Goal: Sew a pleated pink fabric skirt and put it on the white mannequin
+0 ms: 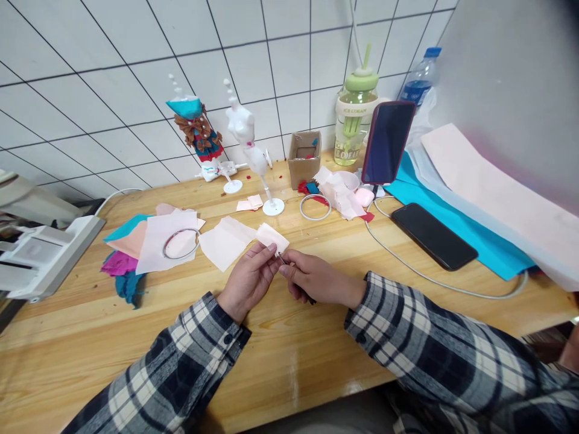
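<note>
Legible marking: "ICE" on the straw tumbler (346, 132).
Landmark: upright smartphone (388, 144). Left of landmark, tumbler carrying band (353, 111) reads "ICE", then a word starting "CO", remainder unclear; larger capitals on the lower body are partly legible. Behind landmark, to its right, plastic water bottle (429, 67): blue label (415, 92), lettering unreadable.

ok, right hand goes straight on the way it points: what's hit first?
Likely the left hand, which holds the pale paper; the small tool in the right hand points that way. Gap unclear from one view.
</note>
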Available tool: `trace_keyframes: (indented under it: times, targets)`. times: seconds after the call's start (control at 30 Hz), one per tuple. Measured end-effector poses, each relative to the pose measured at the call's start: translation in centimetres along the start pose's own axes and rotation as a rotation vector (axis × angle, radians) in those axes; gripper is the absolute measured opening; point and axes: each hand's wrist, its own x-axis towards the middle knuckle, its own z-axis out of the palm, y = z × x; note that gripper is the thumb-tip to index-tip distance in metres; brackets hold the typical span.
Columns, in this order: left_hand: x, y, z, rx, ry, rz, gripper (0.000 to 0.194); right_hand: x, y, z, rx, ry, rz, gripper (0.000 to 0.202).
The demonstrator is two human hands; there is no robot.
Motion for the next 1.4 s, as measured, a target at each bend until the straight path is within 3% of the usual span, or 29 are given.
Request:
trace_keyframes:
  times: [0.2,0.4,0.73,1.03,1.2,1.4]
  targets:
    - [0.0,0.1,0.1,0.022,0.031,0.013,0.008,-0.1,-0.2,0.1,0.047,-0.007,0.023,0.015]
    - [-0.1,0.0,0.2,0.019,0.034,0.042,0.012,0.2,-0.3,0.0,0.093,0.279,-0.043,0.02]
    - [-0.2,-0.3,0.4,0.097,0.04,0.039,0.019,0.5,0.0,0.4,0.285,0.442,-0.007,0.024]
    - [-0.3,-0.2,0.4,0.067,0.053,0.032,0.014,0.5,-0.2,0.1,0.242,0.342,0.0,0.015]
    - [-0.1,-0.1,0.2,-0.015,0.104,0.031,0.014,0.3,-0.3,0.2,0.313,0.342,0.071,0.027]
    - [-0.1,0.1,0.2,-0.069,0.128,0.032,0.015,-0.2,-0.3,1.0,0.198,0.18,-0.034,0.015]
